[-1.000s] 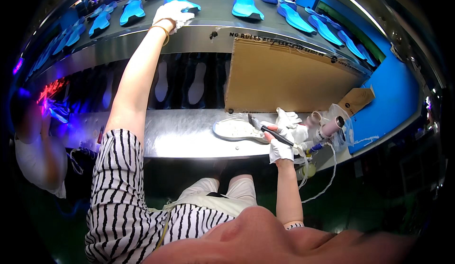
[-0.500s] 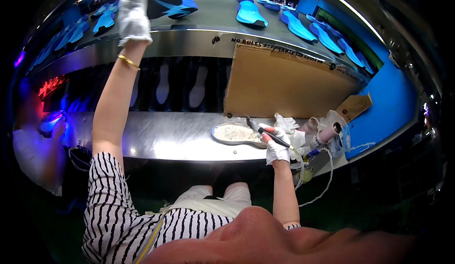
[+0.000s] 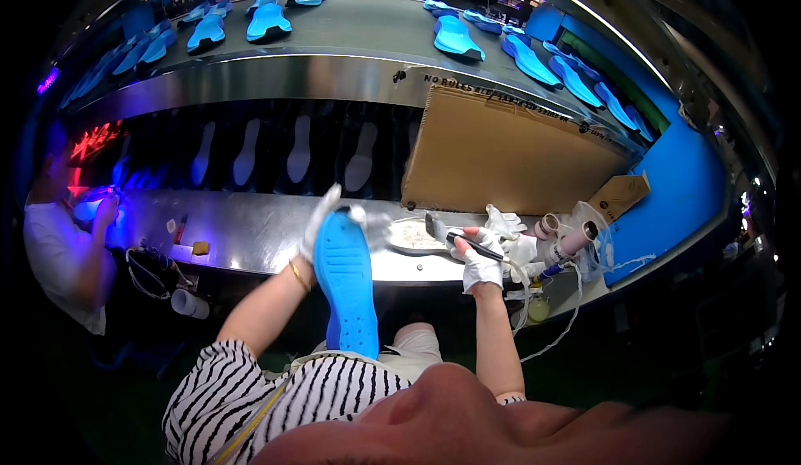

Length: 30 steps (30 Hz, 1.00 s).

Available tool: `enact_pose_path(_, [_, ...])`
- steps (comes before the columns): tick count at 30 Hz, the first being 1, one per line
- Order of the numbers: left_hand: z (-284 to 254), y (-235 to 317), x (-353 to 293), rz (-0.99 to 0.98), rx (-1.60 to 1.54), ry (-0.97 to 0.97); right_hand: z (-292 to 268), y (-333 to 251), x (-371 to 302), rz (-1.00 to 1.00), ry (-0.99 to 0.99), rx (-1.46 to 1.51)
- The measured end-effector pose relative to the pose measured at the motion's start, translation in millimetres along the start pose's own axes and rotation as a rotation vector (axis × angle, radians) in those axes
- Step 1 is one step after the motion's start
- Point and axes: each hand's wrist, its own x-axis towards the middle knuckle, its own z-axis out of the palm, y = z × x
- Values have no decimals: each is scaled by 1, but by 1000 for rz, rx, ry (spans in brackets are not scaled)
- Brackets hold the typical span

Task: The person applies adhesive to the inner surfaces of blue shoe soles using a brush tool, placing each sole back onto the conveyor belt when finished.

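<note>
My left hand [image 3: 321, 225], in a white glove, grips a blue shoe sole [image 3: 346, 277] near its upper end. The sole hangs lengthwise over the metal ledge's front edge, its inner face with grooves and small holes turned up. In my right hand [image 3: 481, 265], gloved with bare fingertips, is a brush [image 3: 477, 246] with a black handle; its dark bristles point left. Under the bristles lies a sole-shaped white dish [image 3: 410, 238] with pale residue inside. A white smear of motion blurs the space between the blue sole and the dish.
A conveyor belt [image 3: 359, 27] carries several blue soles beyond the metal ledge [image 3: 242, 236]. A cardboard sheet [image 3: 509, 152] leans at the ledge's back. Thread cones [image 3: 576, 237] and white gloves [image 3: 505, 221] lie to the right. At the far left a person [image 3: 67, 256] works under purple light.
My left hand has come down from the conveyor to the ledge with the blue sole, its dark underside no longer showing. My right hand and brush have shifted slightly left.
</note>
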Motion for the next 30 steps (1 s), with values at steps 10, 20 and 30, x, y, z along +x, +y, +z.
enact_pose_path(10, [-27, -54, -30, 70, -9, -33, 61, -18, -27, -36, -183, -71])
enact_pose_path(20, [-23, -79, 5, 250, 82, 133, 100, 4, -17, -341, -147, -321])
enact_pose_path(30, [-12, -69, -10, 201, 101, 142, 97, 6, -35, -343, -175, -301])
